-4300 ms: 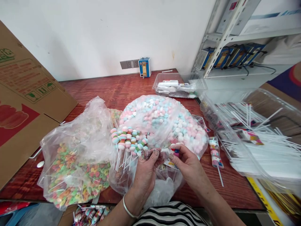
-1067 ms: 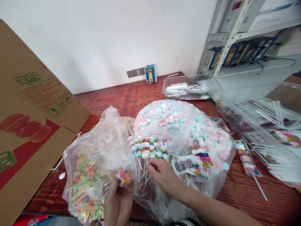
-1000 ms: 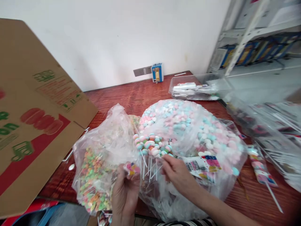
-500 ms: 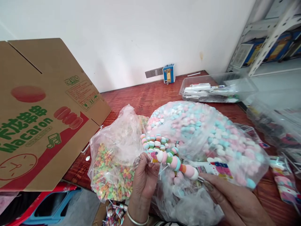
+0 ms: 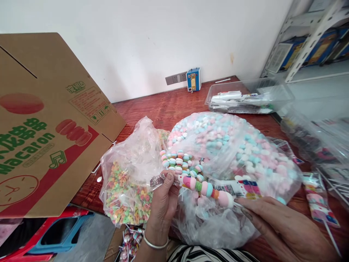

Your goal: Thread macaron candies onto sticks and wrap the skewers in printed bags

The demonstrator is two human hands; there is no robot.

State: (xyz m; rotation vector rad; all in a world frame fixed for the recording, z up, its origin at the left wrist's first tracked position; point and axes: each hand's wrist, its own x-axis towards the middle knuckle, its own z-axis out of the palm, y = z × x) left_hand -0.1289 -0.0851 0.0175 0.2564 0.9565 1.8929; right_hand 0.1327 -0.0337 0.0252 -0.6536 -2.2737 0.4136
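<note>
A candy skewer (image 5: pixel 205 188) of pink, green, blue and orange round sweets on a white stick lies nearly level, tilted down to the right, its top end entering a small printed wrapper (image 5: pixel 158 179).

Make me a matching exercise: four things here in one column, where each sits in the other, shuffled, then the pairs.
1. candy skewer
2. cardboard box
3. clear tub
4. wrapped lollipop

a. far right end of the table
b. leaning at the left
c. between left hand and right hand
d. lying at the right table edge

Pairs: 1-c, 2-b, 3-a, 4-d
</note>
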